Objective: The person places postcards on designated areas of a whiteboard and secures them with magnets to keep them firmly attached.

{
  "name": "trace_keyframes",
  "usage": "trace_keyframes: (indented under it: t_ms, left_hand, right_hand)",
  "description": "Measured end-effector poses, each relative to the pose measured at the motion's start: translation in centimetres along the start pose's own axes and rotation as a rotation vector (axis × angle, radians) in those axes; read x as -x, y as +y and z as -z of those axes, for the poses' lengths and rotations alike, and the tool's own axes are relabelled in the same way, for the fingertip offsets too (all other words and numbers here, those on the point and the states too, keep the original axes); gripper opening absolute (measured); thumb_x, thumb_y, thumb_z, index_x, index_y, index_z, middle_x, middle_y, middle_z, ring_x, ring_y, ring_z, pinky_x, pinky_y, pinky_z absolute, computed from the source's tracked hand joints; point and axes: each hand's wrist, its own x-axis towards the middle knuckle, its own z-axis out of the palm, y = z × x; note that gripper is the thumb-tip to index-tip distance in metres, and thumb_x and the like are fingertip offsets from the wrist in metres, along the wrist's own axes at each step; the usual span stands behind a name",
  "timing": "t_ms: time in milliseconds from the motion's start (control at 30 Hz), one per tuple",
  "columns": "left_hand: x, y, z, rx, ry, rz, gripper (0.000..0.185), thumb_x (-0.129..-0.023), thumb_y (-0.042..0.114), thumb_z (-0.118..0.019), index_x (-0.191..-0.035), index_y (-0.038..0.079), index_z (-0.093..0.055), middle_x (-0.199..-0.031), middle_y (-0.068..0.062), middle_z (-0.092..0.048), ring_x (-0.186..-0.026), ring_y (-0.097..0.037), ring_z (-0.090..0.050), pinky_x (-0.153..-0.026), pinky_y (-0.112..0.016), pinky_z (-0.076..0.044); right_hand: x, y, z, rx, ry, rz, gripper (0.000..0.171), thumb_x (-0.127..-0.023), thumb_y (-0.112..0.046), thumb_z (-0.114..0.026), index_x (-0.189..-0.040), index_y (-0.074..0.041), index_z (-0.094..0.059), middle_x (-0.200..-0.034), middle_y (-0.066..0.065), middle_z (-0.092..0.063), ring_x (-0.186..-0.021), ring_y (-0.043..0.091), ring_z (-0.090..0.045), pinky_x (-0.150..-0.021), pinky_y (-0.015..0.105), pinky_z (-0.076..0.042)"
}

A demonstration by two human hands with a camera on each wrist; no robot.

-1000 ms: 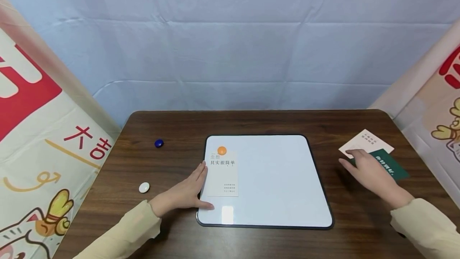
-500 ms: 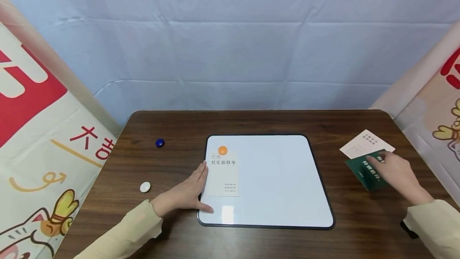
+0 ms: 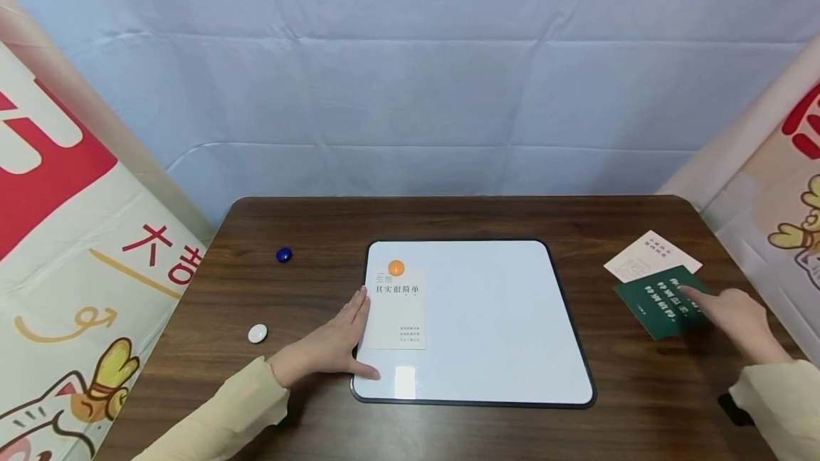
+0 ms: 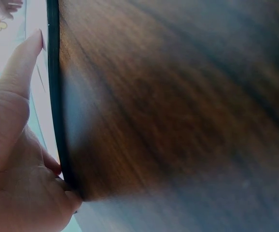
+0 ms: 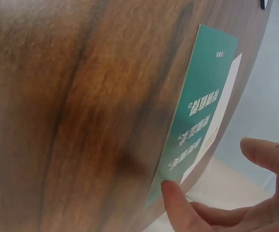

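Green rectangular paper card [image 3: 663,300] at right: my right hand [image 3: 733,319] fingertip presses it, grip spread; wrist view reveals thumb [image 5: 178,205] at its edge.

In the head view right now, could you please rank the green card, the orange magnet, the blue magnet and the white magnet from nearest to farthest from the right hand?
1. Green card: under the right hand's fingertips, on the table's right.
2. Orange magnet: on the whiteboard's upper left corner.
3. Blue magnet: on the table, left of the board.
4. White magnet: farthest left, near the left sleeve.
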Motion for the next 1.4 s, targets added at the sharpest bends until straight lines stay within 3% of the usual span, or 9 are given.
trace_keyframes:
  t_ms: [133,300,500,633,833,1000,1067,1233,1400]
  left_hand:
    - [0.0,0.0,0.1,-0.007,-0.001,-0.002,0.124,-0.064,0.071,-0.062,-0.143,-0.005,-0.006,-0.151,-0.02,0.004,-0.139,-0.029,0.0,-0.109,-0.041,-0.019]
    - [0.0,0.1,0.2,-0.009,-0.005,-0.005,0.123,-0.064,0.07,-0.063,-0.143,-0.006,-0.007,-0.151,-0.02,0.004,-0.139,-0.029,0.0,-0.109,-0.041,-0.019]
    - [0.0,0.1,0.2,-0.008,-0.013,-0.001,0.123,-0.064,0.07,-0.063,-0.143,-0.006,-0.007,-0.151,-0.021,0.004,-0.139,-0.029,0.0,-0.109,-0.041,-0.019]
    - [-0.1,-0.1,0.1,-0.002,-0.01,0.0,0.123,-0.064,0.07,-0.062,-0.143,-0.005,-0.007,-0.151,-0.02,0.005,-0.139,-0.029,0.001,-0.109,-0.041,-0.019]
    - [-0.3,-0.3,-0.1,-0.003,-0.007,-0.007,0.124,-0.064,0.071,-0.062,-0.143,-0.006,-0.007,-0.151,-0.021,0.005,-0.139,-0.03,0.001,-0.108,-0.042,-0.02]
    - [-0.3,-0.3,-0.2,-0.003,-0.012,-0.006,0.124,-0.063,0.072,-0.062,-0.143,-0.006,-0.006,-0.151,-0.02,0.005,-0.139,-0.03,0.001,-0.108,-0.042,-0.019]
    - [-0.4,-0.3,-0.2,-0.005,-0.013,-0.004,0.124,-0.063,0.072,-0.062,-0.143,-0.005,-0.006,-0.151,-0.02,0.006,-0.139,-0.029,0.001,-0.108,-0.042,-0.019]
    - [-0.4,-0.3,-0.2,-0.013,-0.011,0.0,0.124,-0.063,0.072,-0.061,-0.144,-0.005,-0.006,-0.151,-0.02,0.005,-0.139,-0.029,0.0,-0.108,-0.042,-0.02]
    - [-0.3,-0.2,-0.1,-0.008,-0.015,0.004,0.124,-0.063,0.071,-0.062,-0.144,-0.005,-0.006,-0.151,-0.02,0.005,-0.139,-0.029,0.0,-0.108,-0.041,-0.019]
  right_hand:
    - [-2.0,1.8,-0.9,-0.133,-0.054,-0.085,0.092,-0.087,-0.055,-0.039,-0.114,0.032,-0.031,-0.101,0.042,-0.045,-0.068,0.029,-0.059,-0.06,0.035,-0.051]
    - [-6.4,5.6,-2.8,-0.33,-0.151,-0.179,0.11,-0.082,-0.063,-0.042,-0.129,0.028,-0.002,-0.126,0.044,-0.019,-0.095,0.044,-0.049,-0.064,0.034,-0.054]
    - [-9.1,7.3,-4.1,-0.353,-0.25,-0.209,0.114,-0.079,-0.069,-0.042,-0.133,0.022,0.0,-0.127,0.041,-0.017,-0.097,0.041,-0.046,-0.069,0.039,-0.053]
    - [-7.9,5.1,-3.5,-0.292,-0.249,-0.25,0.115,-0.079,-0.069,-0.041,-0.134,0.021,0.004,-0.134,0.041,-0.01,-0.102,0.042,-0.043,-0.066,0.035,-0.054]
    - [-3.8,-0.3,-2.0,-0.26,-0.207,-0.412,0.114,-0.083,-0.054,-0.046,-0.124,0.023,0.028,-0.131,0.046,0.021,-0.113,0.05,-0.022,-0.063,0.025,-0.05]
    - [-2.6,-1.7,-1.7,-0.241,-0.187,-0.486,0.108,-0.084,-0.046,-0.048,-0.124,0.025,0.024,-0.128,0.045,0.011,-0.116,0.05,-0.014,-0.065,0.03,-0.047]
    - [-2.8,-1.5,-1.7,-0.239,-0.186,-0.486,0.108,-0.083,-0.045,-0.051,-0.125,0.026,0.019,-0.127,0.044,0.008,-0.115,0.05,-0.015,-0.069,0.032,-0.047]
    - [-3.4,-0.7,-1.5,-0.203,-0.203,-0.384,0.101,-0.083,-0.034,-0.058,-0.127,0.029,0.008,-0.123,0.046,0.0,-0.102,0.047,-0.026,-0.073,0.036,-0.048]
    - [-3.6,-0.4,-1.1,-0.202,-0.242,-0.296,0.091,-0.082,-0.024,-0.063,-0.132,0.022,-0.004,-0.114,0.045,-0.013,-0.102,0.048,-0.022,-0.074,0.039,-0.047]
